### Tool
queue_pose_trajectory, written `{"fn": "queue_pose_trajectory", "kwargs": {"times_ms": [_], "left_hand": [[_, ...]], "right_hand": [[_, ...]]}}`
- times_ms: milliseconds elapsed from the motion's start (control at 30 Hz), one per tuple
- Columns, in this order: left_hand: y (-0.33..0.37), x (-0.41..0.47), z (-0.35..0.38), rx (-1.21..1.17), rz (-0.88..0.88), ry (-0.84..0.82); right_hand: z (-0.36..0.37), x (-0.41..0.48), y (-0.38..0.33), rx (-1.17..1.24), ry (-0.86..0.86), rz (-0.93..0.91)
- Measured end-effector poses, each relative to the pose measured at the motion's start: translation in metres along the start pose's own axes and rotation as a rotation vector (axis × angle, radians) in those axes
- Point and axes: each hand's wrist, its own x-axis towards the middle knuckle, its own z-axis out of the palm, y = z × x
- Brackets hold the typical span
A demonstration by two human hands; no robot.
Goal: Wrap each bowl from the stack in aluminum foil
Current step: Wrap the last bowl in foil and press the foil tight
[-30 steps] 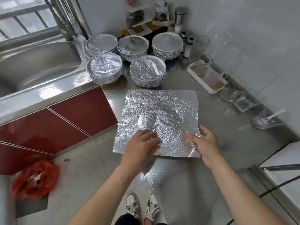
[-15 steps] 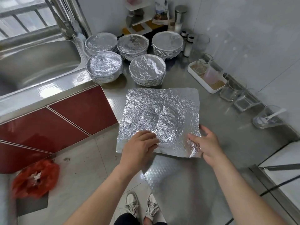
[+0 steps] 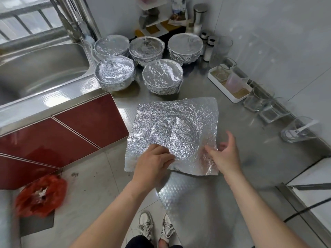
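Five foil-wrapped bowls crowd the steel counter by the sink; left fingers pinch foil, right fingers spread.

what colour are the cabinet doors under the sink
Dark red cabinet doors, seen in the head view.

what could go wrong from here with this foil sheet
1. The near left corner of the foil sheet hangs past the edge of the steel counter. If the left hand loosens its grip, the sheet may sag or slide off.
2. The sheet is heavily crinkled, so tugging its near edge could tear it.
3. The right hand only touches it with open fingers, so a pull could skew it.
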Motion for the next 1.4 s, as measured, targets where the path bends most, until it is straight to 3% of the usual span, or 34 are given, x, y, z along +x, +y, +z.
{"fn": "queue_pose_trajectory", "kwargs": {"times_ms": [67,100,200,300,533,700,867,1067,1267,1400], "left_hand": [[0.001,0.002,0.001,0.002,0.02,0.006],[0.001,0.003,0.001,-0.002,0.031,0.007],[0.0,0.005,0.003,-0.025,0.059,-0.017],[0.001,0.007,0.003,-0.036,0.059,-0.063],[0.002,0.01,0.007,0.046,0.139,-0.15],[0.004,0.019,0.004,0.144,0.221,-0.11],[0.008,0.014,0.001,0.114,0.186,-0.083],[0.007,0.004,-0.003,0.002,0.132,-0.041],[-0.003,0.0,-0.015,0.006,0.093,-0.087],[-0.015,0.001,-0.022,0.023,0.052,-0.13]], "right_hand": [[-0.002,-0.005,-0.003,-0.273,0.251,-0.442],[0.0,-0.009,-0.006,-0.344,0.285,-0.661],[0.017,-0.022,-0.013,-0.514,0.03,-1.075],[0.033,-0.029,-0.004,-0.683,-0.129,-1.233],[0.036,-0.023,0.001,-0.754,-0.12,-1.333],[0.038,-0.022,-0.007,-0.803,-0.031,-1.313],[0.041,-0.029,-0.007,-0.808,-0.006,-1.312],[0.039,-0.031,0.003,-0.757,-0.09,-1.281],[0.025,-0.024,-0.002,-0.577,-0.206,-1.142],[0.021,-0.022,-0.003,-0.589,-0.237,-1.16]]}}
